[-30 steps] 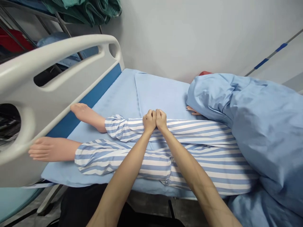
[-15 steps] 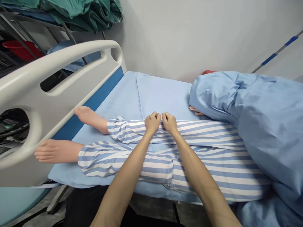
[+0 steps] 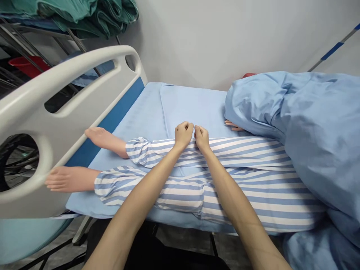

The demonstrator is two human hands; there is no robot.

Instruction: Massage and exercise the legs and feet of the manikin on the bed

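My left hand (image 3: 184, 134) and my right hand (image 3: 201, 137) are both closed into fists, side by side with a narrow gap between them. Nothing shows in either one. They are above the far leg of the striped trousers (image 3: 253, 152), near its knee; whether they touch it I cannot tell. Blue and white trousers cover the legs of what looks like a manikin lying on the bed. Its smooth bare feet, the far foot (image 3: 105, 141) and the near foot (image 3: 71, 179), point left. My forearms cross over the near leg.
A light blue sheet (image 3: 194, 107) covers the bed. At the left stands the white footboard (image 3: 92, 101). A bunched blue quilt (image 3: 317, 123) covers the right side, with the manikin's fingers (image 3: 233, 125) poking out. Green cloths (image 3: 95, 17) lie on a rack behind; a stool (image 3: 28, 238) is lower left.
Both fists have moved slightly up and away over the far leg and stay closed. The camera view has shifted a little. The legs and quilt lie as before.
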